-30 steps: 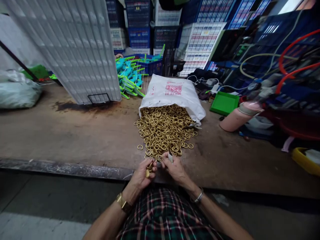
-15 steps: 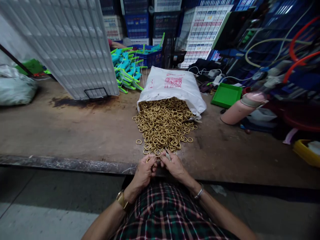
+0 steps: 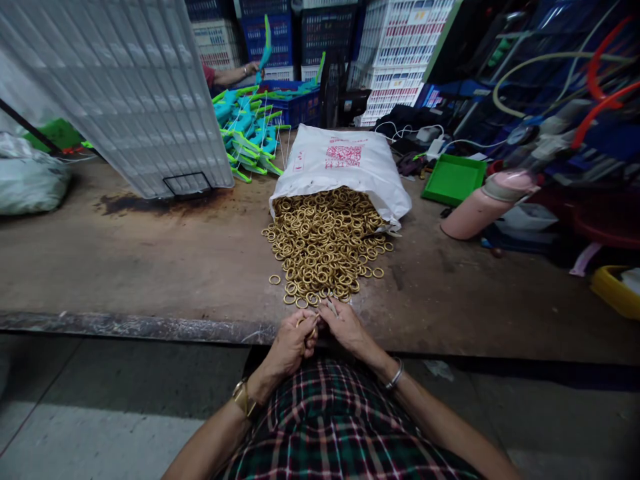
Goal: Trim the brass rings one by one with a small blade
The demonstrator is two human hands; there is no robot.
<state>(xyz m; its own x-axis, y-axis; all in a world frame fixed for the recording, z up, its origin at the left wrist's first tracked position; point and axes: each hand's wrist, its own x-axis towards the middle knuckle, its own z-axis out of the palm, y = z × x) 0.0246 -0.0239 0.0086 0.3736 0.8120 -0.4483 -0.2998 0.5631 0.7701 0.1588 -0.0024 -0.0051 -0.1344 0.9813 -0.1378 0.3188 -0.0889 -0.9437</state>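
Note:
Close to the table's front edge, my left hand (image 3: 289, 345) is closed on a gold-coloured ring (image 3: 301, 322). Almost touching it, my right hand (image 3: 351, 331) is closed around a small, thin tool with a pale blade (image 3: 333, 308); its exact kind is too small to tell. Just beyond my fingertips lies a heap of gold rings (image 3: 325, 250), spilling from the mouth of a white sack (image 3: 320, 150) with red print. One loose ring (image 3: 275, 280) lies left of the heap.
A translucent ribbed panel (image 3: 150, 100) leans at left on the wooden table (image 3: 125, 267). Teal-and-green plastic pieces (image 3: 247, 130) lie behind, near a co-worker's arm (image 3: 230, 77). To the right are a green tray (image 3: 453, 180), a pink bottle (image 3: 470, 212) and a yellow bin (image 3: 615, 291).
My view has shifted slightly. My hands stay together at the table edge, with small finger movements. At the back, the co-worker's hand has risen, holding up a teal-and-green piece.

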